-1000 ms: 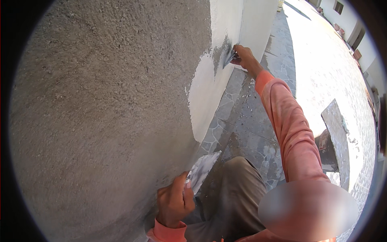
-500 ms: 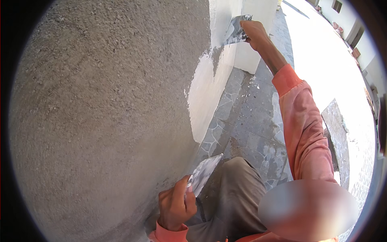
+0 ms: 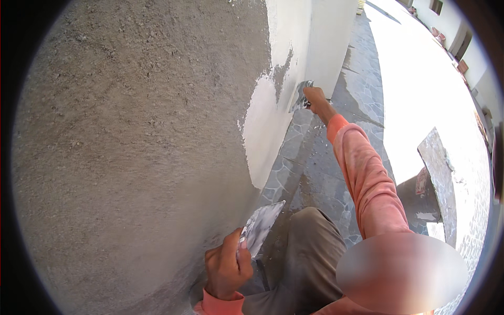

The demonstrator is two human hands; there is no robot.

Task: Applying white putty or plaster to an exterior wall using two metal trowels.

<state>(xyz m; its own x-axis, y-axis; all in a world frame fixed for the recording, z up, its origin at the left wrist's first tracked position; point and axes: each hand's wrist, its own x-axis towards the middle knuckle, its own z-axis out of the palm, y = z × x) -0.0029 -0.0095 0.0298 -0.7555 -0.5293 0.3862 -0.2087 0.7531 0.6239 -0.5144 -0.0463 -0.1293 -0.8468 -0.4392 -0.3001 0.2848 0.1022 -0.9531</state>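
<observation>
My right hand (image 3: 317, 100) is closed on a putty knife (image 3: 301, 96) smeared with white and grey. Its blade lies against the low part of the wall, by the lower edge of the white plaster (image 3: 262, 121). Closer to me, my left hand (image 3: 228, 266) grips a second putty knife (image 3: 263, 224), whose wide blade carries white filler and points up and away. That blade is apart from the wall, near my knee. Rough grey-brown wall (image 3: 142, 126) fills the left side, bordering the white patch with a ragged edge. My fingers hide both handles.
Stone-patterned paving (image 3: 336, 184) with white crumbs runs along the wall's foot. A dark bucket (image 3: 420, 197) stands at right, with a stained board (image 3: 440, 173) leaning at it. A white wall section (image 3: 331, 42) rises beyond my right hand. Bright sunlit ground lies farther right.
My right hand has drawn its putty knife down along the wall toward me. The left hand has hardly moved. More of the bucket now shows beside my right arm.
</observation>
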